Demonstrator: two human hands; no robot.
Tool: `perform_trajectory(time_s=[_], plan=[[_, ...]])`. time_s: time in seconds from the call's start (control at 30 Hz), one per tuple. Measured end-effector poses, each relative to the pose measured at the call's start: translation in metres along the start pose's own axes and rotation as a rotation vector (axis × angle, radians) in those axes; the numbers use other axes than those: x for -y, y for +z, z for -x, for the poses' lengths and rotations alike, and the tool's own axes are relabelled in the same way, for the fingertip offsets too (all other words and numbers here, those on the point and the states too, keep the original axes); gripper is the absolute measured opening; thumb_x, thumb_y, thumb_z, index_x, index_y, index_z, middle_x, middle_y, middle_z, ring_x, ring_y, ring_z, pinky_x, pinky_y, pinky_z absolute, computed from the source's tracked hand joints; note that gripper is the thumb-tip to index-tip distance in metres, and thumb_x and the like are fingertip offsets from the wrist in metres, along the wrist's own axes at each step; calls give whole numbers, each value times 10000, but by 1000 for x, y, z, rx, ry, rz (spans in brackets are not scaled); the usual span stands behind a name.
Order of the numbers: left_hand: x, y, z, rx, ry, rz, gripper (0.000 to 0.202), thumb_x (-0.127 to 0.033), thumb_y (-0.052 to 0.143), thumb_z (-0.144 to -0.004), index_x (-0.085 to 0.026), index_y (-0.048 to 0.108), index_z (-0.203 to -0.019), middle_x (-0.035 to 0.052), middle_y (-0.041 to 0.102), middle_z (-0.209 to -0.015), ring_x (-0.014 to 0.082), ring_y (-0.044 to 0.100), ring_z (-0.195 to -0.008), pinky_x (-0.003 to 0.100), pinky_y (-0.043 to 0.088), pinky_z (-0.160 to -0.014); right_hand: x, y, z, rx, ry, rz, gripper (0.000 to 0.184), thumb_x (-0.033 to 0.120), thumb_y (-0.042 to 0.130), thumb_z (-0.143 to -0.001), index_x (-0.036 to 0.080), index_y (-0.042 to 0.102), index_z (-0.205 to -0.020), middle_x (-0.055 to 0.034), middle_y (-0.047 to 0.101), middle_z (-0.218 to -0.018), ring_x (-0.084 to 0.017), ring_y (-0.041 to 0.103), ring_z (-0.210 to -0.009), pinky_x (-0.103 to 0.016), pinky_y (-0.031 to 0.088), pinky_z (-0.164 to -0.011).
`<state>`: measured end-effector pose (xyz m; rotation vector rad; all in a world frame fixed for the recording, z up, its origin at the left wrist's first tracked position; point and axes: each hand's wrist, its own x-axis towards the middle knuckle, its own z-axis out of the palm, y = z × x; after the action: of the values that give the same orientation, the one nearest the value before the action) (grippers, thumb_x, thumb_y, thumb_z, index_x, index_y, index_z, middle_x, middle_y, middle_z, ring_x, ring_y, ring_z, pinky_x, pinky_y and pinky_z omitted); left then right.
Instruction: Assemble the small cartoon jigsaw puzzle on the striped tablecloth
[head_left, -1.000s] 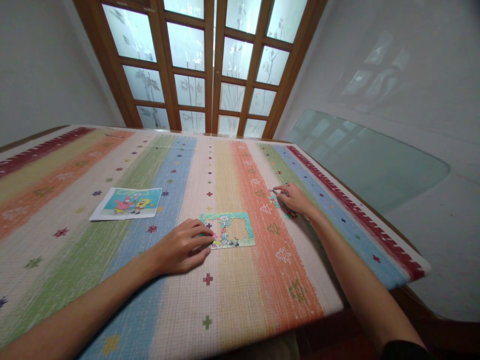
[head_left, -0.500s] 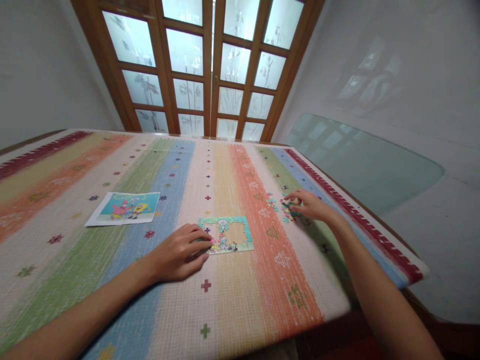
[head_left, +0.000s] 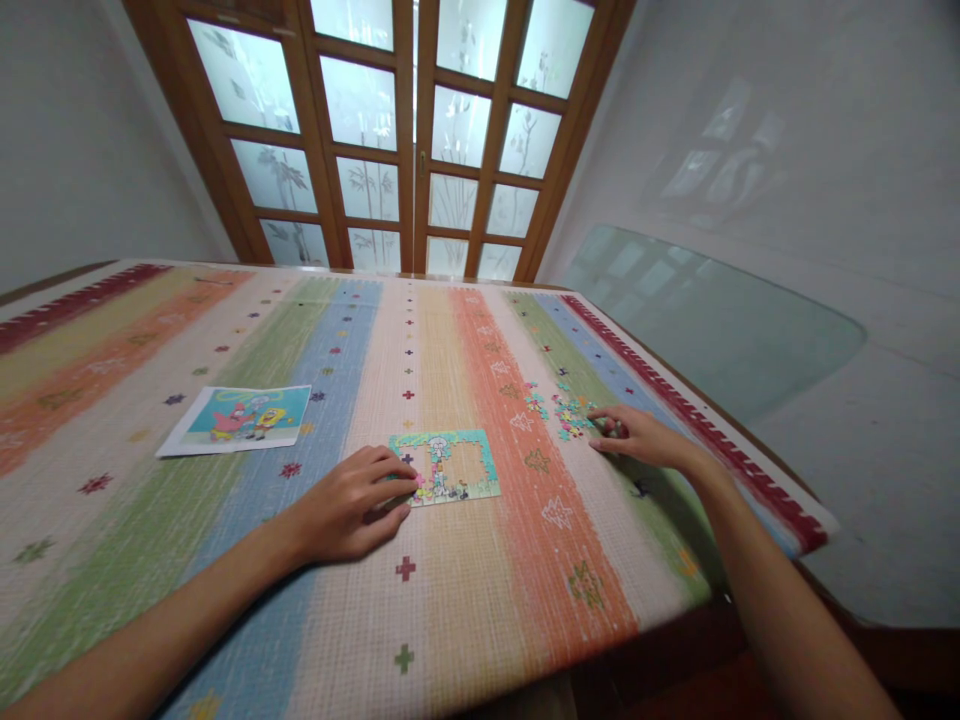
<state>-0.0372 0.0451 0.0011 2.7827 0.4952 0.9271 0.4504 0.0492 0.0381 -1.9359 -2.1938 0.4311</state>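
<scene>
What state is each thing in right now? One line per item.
Jigsaw puzzle: partly assembled, tablecloth showing through gaps
Loose pieces: scattered, separate from the puzzle
Printed picture: lying picture side up
Tablecloth: spread over the table
Left hand: fingers at puzzle's left side
Right hand: beside loose pieces, fingers bent; grip unclear

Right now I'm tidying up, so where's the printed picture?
In the head view, the printed picture lies at left on the tablecloth, beyond the left hand.

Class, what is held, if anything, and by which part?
Left hand: at the puzzle's left edge, no grip visible. Right hand, by the pieces: cannot tell.
</scene>
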Motion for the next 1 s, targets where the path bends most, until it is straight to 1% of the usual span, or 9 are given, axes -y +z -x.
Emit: perform_trajectory(time_s=[0.1,0.17,0.33,0.5,0.6,0.7,0.8,0.9,1.0], plan=[[0,0,0,-6,2,-2,227,-173,582,-958,-185,711,-1144,93,756,-1068,242,674,-975,426,563,-892,-5,3,-1,-29,-2,-23,466,556,683,-812,196,736,-1103,-91,726,-896,-225,638,-705,-358,541,-697],[-1,0,-1,-6,-4,4,222,-174,580,-958,-189,715,-1134,92,756,-1059,238,675,-970,422,565,-890,-7,6,-5,-76,-14,-32,481,562,656,-834,194,733,-1135,-99,727,-911,-229,636,-708,-361,539,-693],[-2,-2,-2,6,-23,19,223,-178,580,-956,-194,717,-1132,90,754,-1061,237,675,-976,419,564,-887,-8,10,-21,-162,-42,35,430,468,615,-888,208,748,-1203,-98,730,-909,-247,652,-752,-371,536,-753],[-2,-2,-2,6,-13,11,225,-169,579,-959,-192,711,-1140,86,755,-1061,233,673,-963,410,564,-876,-11,8,-28,-110,-43,104,385,369,608,-888,236,782,-1204,-91,717,-868,-254,650,-791,-365,529,-792],[-2,-1,-1,0,-11,11,219,-178,580,-960,-189,714,-1133,87,755,-1059,237,672,-961,415,563,-875,-13,8,-23,-72,-40,102,361,371,607,-883,250,814,-1153,-93,708,-903,-232,640,-742,-351,524,-753],[-2,-1,-1,-1,-9,11,217,-176,584,-957,-188,714,-1131,86,757,-1060,237,672,-960,420,561,-884,-15,6,-17,-93,-29,83,362,385,619,-869,241,825,-1128,-93,704,-903,-228,635,-715,-346,520,-728],[-2,-1,-2,-3,-10,14,221,-169,585,-954,-190,711,-1135,84,756,-1057,234,673,-959,417,561,-881,-15,3,-16,-143,-19,96,363,393,592,-878,229,829,-1098,-95,704,-846,-247,635,-729,-360,522,-745],[-2,-1,-3,1,-5,10,224,-166,582,-957,-187,708,-1140,87,754,-1062,234,674,-956,415,561,-870,-18,1,-17,-123,17,125,366,373,565,-881,200,830,-1066,-97,694,-767,-267,640,-731,-385,526,-777],[-2,-2,-3,2,4,4,218,-167,572,-964,-183,705,-1135,90,755,-1060,235,672,-957,414,563,-867,-22,3,-16,-123,42,131,391,366,572,-869,175,807,-1116,-86,688,-737,-268,643,-714,-399,530,-800]])
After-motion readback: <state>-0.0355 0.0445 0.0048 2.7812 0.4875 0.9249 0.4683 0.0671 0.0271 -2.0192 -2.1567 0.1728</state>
